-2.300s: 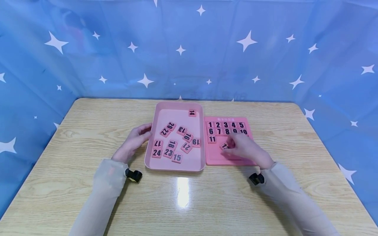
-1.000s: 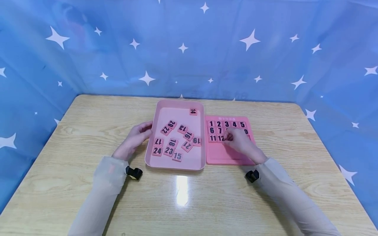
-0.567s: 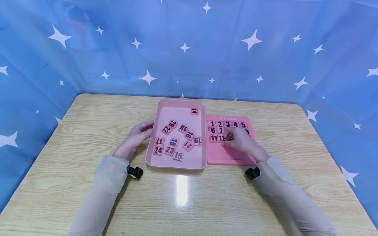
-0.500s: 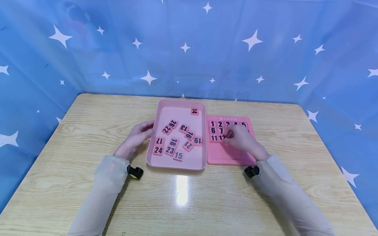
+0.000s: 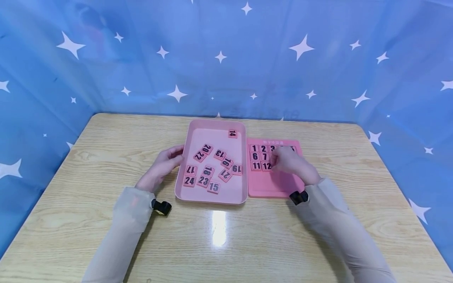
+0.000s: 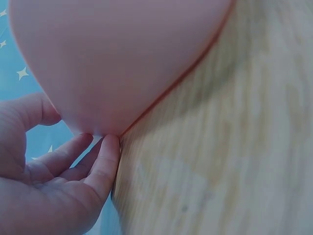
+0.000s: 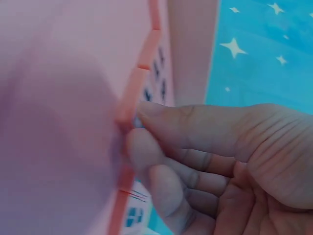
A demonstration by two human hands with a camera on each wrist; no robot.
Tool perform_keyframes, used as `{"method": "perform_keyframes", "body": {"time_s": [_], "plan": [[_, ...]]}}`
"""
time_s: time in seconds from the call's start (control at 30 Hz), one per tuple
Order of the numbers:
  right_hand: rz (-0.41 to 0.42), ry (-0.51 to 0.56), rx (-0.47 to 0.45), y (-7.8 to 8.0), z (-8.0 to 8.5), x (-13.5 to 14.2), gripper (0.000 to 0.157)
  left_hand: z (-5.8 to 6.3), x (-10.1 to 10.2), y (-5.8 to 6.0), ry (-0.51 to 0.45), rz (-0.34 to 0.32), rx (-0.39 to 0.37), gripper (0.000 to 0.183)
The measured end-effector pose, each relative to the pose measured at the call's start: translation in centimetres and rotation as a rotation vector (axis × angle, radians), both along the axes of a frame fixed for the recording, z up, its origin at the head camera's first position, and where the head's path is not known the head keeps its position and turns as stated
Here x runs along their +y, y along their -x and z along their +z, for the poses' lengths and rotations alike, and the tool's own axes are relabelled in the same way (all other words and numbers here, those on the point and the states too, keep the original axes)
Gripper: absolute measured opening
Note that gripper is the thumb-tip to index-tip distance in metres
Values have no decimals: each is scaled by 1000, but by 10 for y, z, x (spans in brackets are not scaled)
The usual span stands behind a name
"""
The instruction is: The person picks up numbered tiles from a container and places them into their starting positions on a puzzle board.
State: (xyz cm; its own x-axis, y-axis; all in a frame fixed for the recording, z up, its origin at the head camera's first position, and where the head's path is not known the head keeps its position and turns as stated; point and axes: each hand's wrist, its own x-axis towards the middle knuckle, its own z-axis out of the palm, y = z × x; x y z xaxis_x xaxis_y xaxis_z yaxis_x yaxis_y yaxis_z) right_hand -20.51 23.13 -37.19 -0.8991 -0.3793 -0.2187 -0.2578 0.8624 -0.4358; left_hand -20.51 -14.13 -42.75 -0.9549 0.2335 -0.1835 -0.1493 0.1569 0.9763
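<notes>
Wood-grain table (image 5: 255, 243) before blue starry cloth (image 5: 198, 70), left hand (image 5: 161, 167) relaxed against pink tray (image 5: 210, 136) of number tiles (image 5: 203, 181), right hand (image 5: 291, 162) bent-fingered at tile rows (image 5: 255, 156) on pink board (image 5: 263, 186) beside, its grip I cannot tell

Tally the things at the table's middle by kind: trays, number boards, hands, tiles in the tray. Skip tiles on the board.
Tray: 1
Number board: 1
Hands (left hand, right hand): 2
Number tiles in the tray: 12
Total: 16

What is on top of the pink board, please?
Number tiles: 1, 2, 3, 6, 7, 11 and 12 are readable. The right hand covers part of the pink board; what lies beneath is hidden.
</notes>
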Motion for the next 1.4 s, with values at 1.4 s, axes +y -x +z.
{"method": "perform_keyframes", "body": {"time_s": [1.4], "plan": [[-12, 368, 106, 23, -9, -102, 29, 0, 1, -1, 42, 5, 3, 51]]}}
